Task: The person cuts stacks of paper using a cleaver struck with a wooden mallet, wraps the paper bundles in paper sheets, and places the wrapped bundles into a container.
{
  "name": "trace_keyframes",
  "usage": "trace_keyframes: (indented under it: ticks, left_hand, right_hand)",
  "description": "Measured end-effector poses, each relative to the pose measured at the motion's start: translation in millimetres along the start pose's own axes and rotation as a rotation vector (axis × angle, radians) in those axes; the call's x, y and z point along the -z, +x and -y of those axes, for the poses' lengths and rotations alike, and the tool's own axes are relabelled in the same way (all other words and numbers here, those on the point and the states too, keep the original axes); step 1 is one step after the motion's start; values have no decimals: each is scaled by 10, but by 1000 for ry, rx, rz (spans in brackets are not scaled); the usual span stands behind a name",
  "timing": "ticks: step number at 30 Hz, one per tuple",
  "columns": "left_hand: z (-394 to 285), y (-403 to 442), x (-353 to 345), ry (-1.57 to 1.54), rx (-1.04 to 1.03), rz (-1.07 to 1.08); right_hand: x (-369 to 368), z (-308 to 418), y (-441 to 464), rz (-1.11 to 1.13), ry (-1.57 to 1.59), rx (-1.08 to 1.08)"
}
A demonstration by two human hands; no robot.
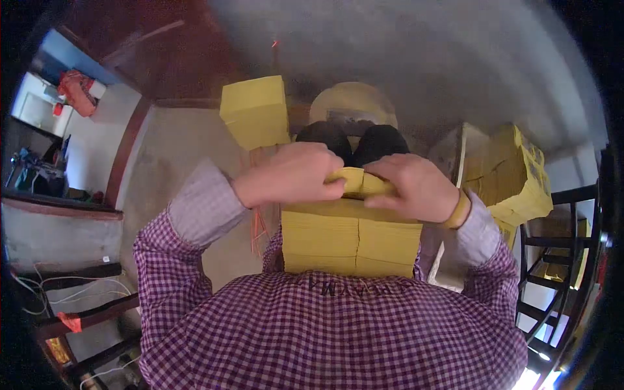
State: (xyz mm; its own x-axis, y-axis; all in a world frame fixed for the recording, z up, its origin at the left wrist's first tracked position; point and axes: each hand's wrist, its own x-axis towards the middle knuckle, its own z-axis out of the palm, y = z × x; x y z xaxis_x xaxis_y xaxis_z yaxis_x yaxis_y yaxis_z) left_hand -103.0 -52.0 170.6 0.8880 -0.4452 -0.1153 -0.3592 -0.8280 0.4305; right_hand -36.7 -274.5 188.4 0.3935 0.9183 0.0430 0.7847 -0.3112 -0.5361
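Observation:
A small bundle of yellow paper point(354, 181) is held between my two hands. My left hand point(296, 174) has its fingers closed round the bundle's left end. On the right end, my right hand point(416, 188) grips with thumb below and fingers above. Directly beneath the hands, against my checked clothing, sits a large yellow paper stack point(351, 240) in two side-by-side columns. The lower edge of the bundle is close to the top of this stack; whether they touch I cannot tell.
Another yellow stack point(257, 114) stands ahead on the left, with pink strands point(258, 231) below it. Larger yellow stacks point(510, 172) are at the right. A round pale object point(354, 101) lies beyond my knees. Dark wooden rails point(559, 260) flank the right side.

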Motion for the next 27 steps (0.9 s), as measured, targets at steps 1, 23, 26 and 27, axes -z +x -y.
trace_keyframes:
  ticks: [1,23,26,27]
  left_hand:
    - [-4,19,1,-15,14,3]
    - [84,-91,-621,-681,19,-142]
    - [110,-107,-661,-699,32,-144]
    - [111,-131,-662,-712,52,-126]
  right_hand:
    - [-41,-23,55,22,-101,33]
    - [-572,-251,-122,-79,441,-68]
    - [-606,-267,-143,-98,451,-66]
    - [-618,-258,-143,-101,447,-64]
